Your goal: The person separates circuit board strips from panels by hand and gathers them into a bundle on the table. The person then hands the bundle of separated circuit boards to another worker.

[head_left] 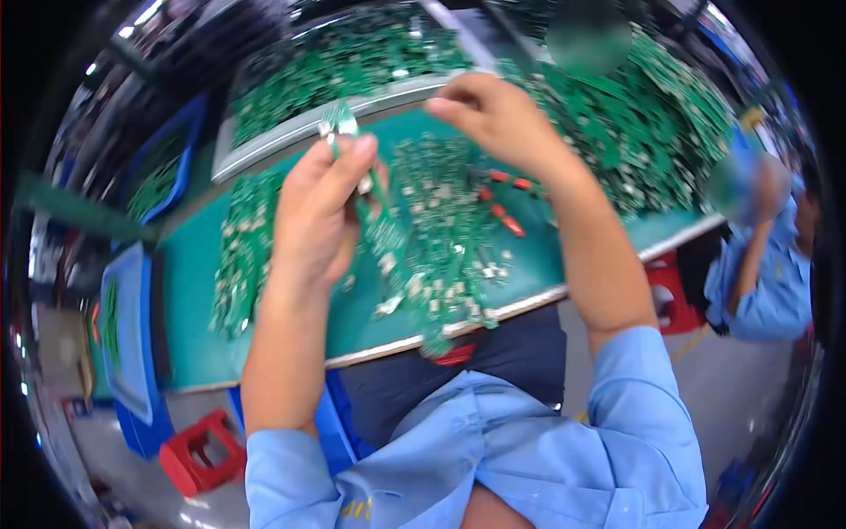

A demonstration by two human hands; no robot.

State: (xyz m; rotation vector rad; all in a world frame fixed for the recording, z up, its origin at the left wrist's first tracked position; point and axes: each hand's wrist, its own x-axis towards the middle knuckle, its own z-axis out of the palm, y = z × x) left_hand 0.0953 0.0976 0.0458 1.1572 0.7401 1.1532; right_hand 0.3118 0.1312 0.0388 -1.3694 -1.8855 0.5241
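Note:
My left hand (pixel 313 198) is closed around a narrow green circuit board (pixel 339 119), its upper end sticking out above the thumb. My right hand (pixel 507 115) is raised over the far side of the bench with fingers curled together. Whatever it may pinch is hidden. Between and below the hands lies a loose pile of circuit boards (pixel 436 212) with pale connectors, some reaching over the front edge. Another row of circuit boards (pixel 238 256) lies left of my left hand. Several red-orange pieces (pixel 507 220) lie right of the pile.
A grey-rimmed tray (pixel 256 152) full of boards stands at the back, and a large board heap (pixel 652 132) covers the right. Blue bins (pixel 132 326) stand left. A red stool (pixel 203 454) is on the floor. A co-worker in a blue shirt (pixel 767 282) is at right.

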